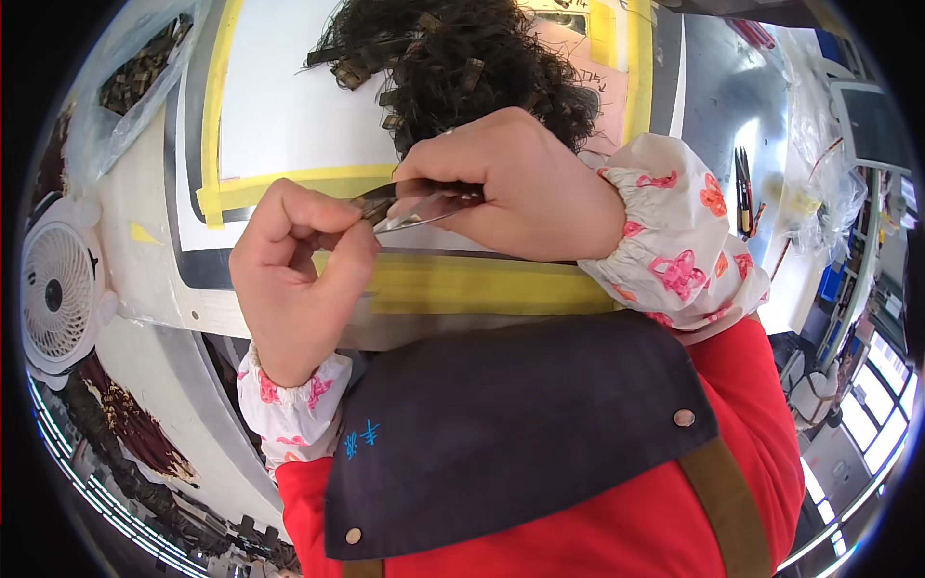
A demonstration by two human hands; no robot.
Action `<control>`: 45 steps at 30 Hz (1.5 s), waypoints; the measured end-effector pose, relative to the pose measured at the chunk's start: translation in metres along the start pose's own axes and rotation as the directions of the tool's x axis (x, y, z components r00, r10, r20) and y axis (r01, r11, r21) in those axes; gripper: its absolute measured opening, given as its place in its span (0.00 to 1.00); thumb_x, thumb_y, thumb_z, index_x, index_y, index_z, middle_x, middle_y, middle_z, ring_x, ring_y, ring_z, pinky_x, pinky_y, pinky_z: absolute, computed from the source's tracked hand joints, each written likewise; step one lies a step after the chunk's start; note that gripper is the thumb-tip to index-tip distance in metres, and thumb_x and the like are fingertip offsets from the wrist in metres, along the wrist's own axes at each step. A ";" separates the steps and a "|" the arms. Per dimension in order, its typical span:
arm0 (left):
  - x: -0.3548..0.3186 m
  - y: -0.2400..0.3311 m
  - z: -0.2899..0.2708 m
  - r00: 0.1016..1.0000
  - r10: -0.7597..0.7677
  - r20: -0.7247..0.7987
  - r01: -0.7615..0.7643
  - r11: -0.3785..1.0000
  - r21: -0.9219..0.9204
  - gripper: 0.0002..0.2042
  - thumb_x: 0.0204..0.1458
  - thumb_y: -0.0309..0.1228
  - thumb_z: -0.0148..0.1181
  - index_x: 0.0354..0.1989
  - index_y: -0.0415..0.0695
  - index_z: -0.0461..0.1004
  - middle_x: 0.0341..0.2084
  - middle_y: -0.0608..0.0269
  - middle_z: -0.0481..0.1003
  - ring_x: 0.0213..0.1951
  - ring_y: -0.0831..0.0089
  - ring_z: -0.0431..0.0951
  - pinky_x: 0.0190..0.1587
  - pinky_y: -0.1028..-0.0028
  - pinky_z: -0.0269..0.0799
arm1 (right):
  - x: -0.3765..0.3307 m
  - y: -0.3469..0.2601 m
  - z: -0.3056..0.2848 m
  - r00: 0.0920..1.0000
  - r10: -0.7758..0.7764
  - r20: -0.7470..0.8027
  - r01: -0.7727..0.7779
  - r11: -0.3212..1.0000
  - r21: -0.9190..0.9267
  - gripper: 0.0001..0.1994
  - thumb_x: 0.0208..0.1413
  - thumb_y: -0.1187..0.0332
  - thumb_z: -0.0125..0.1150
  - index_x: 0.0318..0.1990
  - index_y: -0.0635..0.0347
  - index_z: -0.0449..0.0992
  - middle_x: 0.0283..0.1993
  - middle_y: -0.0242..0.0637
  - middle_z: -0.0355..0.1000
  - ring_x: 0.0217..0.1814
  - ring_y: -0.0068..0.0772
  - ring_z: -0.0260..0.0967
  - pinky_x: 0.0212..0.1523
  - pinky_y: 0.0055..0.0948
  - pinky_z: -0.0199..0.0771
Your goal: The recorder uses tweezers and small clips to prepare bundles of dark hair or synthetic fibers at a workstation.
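Observation:
In front of my chest, my left hand (pixel 303 255) pinches a small dark brown piece (pixel 374 200) between thumb and forefinger; its exact kind cannot be made out. My right hand (pixel 515 183) is closed around slim, shiny metal tweezers (pixel 414 214), whose pointed end reaches the left fingertips and touches or nearly touches the small piece. The right fingers hide part of the tool. Just beyond my hands lies a heap of dark curly hair tufts (pixel 462 72) with small brownish tabs among the strands.
A white board (pixel 289 116) edged with yellow tape (pixel 212 116) lies on the table. On the left are a white fan (pixel 58 289) and a clear bag (pixel 145 77) of brownish pieces. Slim dark tools (pixel 743 193) and crumpled clear plastic (pixel 819 183) lie right.

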State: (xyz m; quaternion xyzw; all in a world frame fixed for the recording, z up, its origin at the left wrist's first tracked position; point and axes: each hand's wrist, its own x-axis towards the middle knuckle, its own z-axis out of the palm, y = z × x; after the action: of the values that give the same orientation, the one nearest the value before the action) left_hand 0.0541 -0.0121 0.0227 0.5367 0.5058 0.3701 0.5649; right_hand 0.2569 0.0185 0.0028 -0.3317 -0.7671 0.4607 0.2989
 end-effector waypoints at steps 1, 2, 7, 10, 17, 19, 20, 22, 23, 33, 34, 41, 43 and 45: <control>-0.002 -0.003 -0.003 1.000 0.031 0.003 -0.031 0.999 -0.007 0.06 0.44 0.16 0.56 0.28 0.38 0.67 0.24 0.65 0.72 0.27 0.82 0.71 0.32 0.82 0.66 | 0.000 0.002 0.001 0.998 0.002 -0.059 0.000 0.999 0.043 0.08 0.42 0.82 0.58 0.33 0.67 0.73 0.22 0.37 0.70 0.21 0.21 0.66 0.23 0.20 0.64; -0.002 -0.003 -0.003 1.000 0.029 -0.002 -0.029 1.000 -0.006 0.06 0.44 0.16 0.56 0.28 0.38 0.67 0.24 0.65 0.72 0.27 0.82 0.71 0.32 0.82 0.66 | -0.001 0.001 -0.002 0.998 0.064 -0.011 -0.063 0.997 0.048 0.08 0.42 0.81 0.57 0.33 0.67 0.73 0.23 0.37 0.70 0.20 0.23 0.65 0.22 0.21 0.64; 0.000 -0.003 0.007 0.988 -0.073 0.139 0.087 0.992 -0.092 0.06 0.47 0.16 0.56 0.33 0.37 0.67 0.27 0.64 0.72 0.32 0.78 0.74 0.37 0.80 0.69 | 0.000 -0.003 -0.008 0.997 0.036 0.065 -0.038 0.999 0.030 0.07 0.43 0.80 0.59 0.33 0.67 0.73 0.23 0.38 0.70 0.21 0.23 0.65 0.23 0.21 0.65; 0.000 -0.004 0.006 0.974 -0.063 0.216 0.120 0.958 -0.260 0.07 0.48 0.16 0.55 0.35 0.36 0.67 0.30 0.62 0.72 0.34 0.76 0.75 0.38 0.79 0.70 | 0.000 0.000 -0.009 0.998 0.041 0.053 -0.041 0.999 0.004 0.07 0.43 0.79 0.60 0.33 0.67 0.73 0.23 0.38 0.70 0.22 0.25 0.66 0.24 0.21 0.65; 0.001 -0.007 0.002 0.922 -0.075 0.379 0.179 0.952 -0.247 0.11 0.47 0.14 0.53 0.40 0.33 0.70 0.37 0.58 0.71 0.36 0.74 0.76 0.41 0.78 0.72 | -0.002 0.012 -0.012 0.998 -0.048 -0.037 0.043 0.990 -0.138 0.07 0.44 0.81 0.58 0.33 0.66 0.72 0.26 0.38 0.71 0.24 0.27 0.68 0.25 0.22 0.67; 0.000 -0.006 0.003 0.913 -0.138 0.384 0.253 0.930 -0.267 0.13 0.47 0.13 0.53 0.42 0.33 0.71 0.39 0.58 0.72 0.36 0.75 0.76 0.40 0.79 0.71 | -0.003 0.009 -0.012 0.998 -0.038 -0.042 0.030 0.984 -0.177 0.09 0.43 0.81 0.58 0.34 0.65 0.73 0.27 0.37 0.71 0.24 0.26 0.68 0.25 0.22 0.67; 0.000 -0.006 0.003 0.913 -0.140 0.383 0.255 0.929 -0.270 0.13 0.47 0.13 0.53 0.42 0.33 0.71 0.39 0.58 0.72 0.36 0.75 0.76 0.40 0.79 0.71 | -0.003 0.006 -0.013 0.998 -0.029 -0.052 0.017 0.976 -0.219 0.10 0.43 0.82 0.57 0.36 0.64 0.73 0.29 0.36 0.71 0.25 0.26 0.68 0.26 0.22 0.67; -0.001 -0.007 0.002 0.910 -0.154 0.386 0.254 0.941 -0.224 0.15 0.47 0.13 0.53 0.44 0.34 0.71 0.42 0.57 0.72 0.36 0.76 0.75 0.40 0.81 0.71 | -0.003 0.003 -0.013 0.981 -0.077 -0.176 0.038 0.976 -0.214 0.11 0.43 0.81 0.57 0.37 0.63 0.73 0.30 0.36 0.71 0.26 0.26 0.67 0.26 0.22 0.67; -0.001 -0.008 0.002 0.910 -0.157 0.383 0.257 0.940 -0.226 0.15 0.47 0.13 0.53 0.44 0.34 0.71 0.42 0.57 0.72 0.36 0.76 0.75 0.40 0.81 0.71 | -0.004 0.001 -0.014 0.945 -0.122 -0.302 0.057 0.975 -0.216 0.11 0.44 0.81 0.57 0.38 0.62 0.73 0.30 0.35 0.71 0.26 0.26 0.67 0.26 0.21 0.67; -0.001 -0.003 0.009 0.951 -0.163 0.262 0.193 0.977 -0.094 0.23 0.46 0.13 0.52 0.53 0.38 0.65 0.48 0.58 0.68 0.36 0.78 0.74 0.40 0.81 0.71 | -0.034 -0.026 -0.006 0.999 0.026 -0.019 -0.032 0.899 -0.437 0.20 0.42 0.65 0.65 0.45 0.59 0.72 0.23 0.36 0.66 0.21 0.38 0.64 0.20 0.33 0.62; -0.001 -0.002 0.010 0.953 -0.161 0.258 0.190 0.978 -0.092 0.23 0.46 0.13 0.51 0.54 0.39 0.65 0.49 0.58 0.67 0.36 0.78 0.74 0.41 0.80 0.71 | -0.035 -0.022 -0.003 0.998 0.013 -0.065 -0.041 0.892 -0.451 0.16 0.41 0.64 0.65 0.40 0.56 0.72 0.22 0.33 0.66 0.20 0.36 0.65 0.18 0.32 0.62; -0.004 -0.003 0.013 0.969 -0.142 0.203 0.149 0.989 -0.020 0.24 0.45 0.12 0.51 0.54 0.40 0.65 0.50 0.58 0.67 0.36 0.78 0.75 0.40 0.80 0.71 | -0.033 -0.018 -0.005 0.998 0.060 -0.030 -0.067 0.892 -0.446 0.14 0.44 0.67 0.64 0.39 0.60 0.76 0.22 0.36 0.68 0.18 0.37 0.65 0.18 0.31 0.62; -0.004 -0.005 0.014 0.976 -0.113 0.189 0.111 0.994 0.019 0.24 0.44 0.12 0.51 0.53 0.40 0.66 0.50 0.58 0.67 0.35 0.78 0.75 0.39 0.81 0.72 | -0.032 -0.016 -0.001 0.997 0.057 -0.055 -0.076 0.889 -0.452 0.12 0.43 0.64 0.63 0.35 0.58 0.75 0.21 0.35 0.68 0.19 0.37 0.66 0.18 0.33 0.63; -0.003 -0.006 0.015 0.976 -0.106 0.191 0.100 0.994 0.041 0.24 0.44 0.12 0.51 0.53 0.41 0.66 0.50 0.58 0.67 0.35 0.78 0.75 0.38 0.81 0.72 | -0.032 -0.014 0.001 0.995 0.053 -0.082 -0.085 0.885 -0.458 0.11 0.42 0.61 0.63 0.31 0.55 0.75 0.20 0.34 0.67 0.20 0.38 0.68 0.18 0.34 0.63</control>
State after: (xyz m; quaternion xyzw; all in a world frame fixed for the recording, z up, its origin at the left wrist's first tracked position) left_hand 0.0667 -0.0197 0.0159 0.5521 0.4814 0.2785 0.6212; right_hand 0.2721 -0.0116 0.0106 -0.4353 -0.8319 0.2643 0.2205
